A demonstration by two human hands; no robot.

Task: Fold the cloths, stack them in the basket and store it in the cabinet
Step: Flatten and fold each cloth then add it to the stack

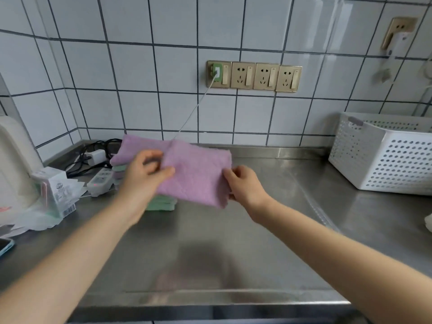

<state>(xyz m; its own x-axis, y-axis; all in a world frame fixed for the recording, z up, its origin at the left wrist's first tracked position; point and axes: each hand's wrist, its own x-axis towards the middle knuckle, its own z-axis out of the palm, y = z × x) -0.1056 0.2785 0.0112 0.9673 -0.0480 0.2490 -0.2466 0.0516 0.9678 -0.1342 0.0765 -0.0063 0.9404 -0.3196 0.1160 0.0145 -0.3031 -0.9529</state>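
Head cam shows both hands holding a folded pink cloth (196, 174) up above the steel counter (268, 206). Left hand (145, 176) pinches its left edge with thumb on top and fingers curled, though it's blurry. Right hand (243, 183) pinches the right edge, fingers tucked under. Probably held taut so the fold stays neat. More cloths (161, 203) are piled underneath, and the white basket (383, 160) sits well apart at right, looks unfilled from here.

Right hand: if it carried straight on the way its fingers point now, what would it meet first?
The right hand points left and grips the edge of the pink cloth. Going on, it would likely meet the left hand holding the other side, though depth is unclear.
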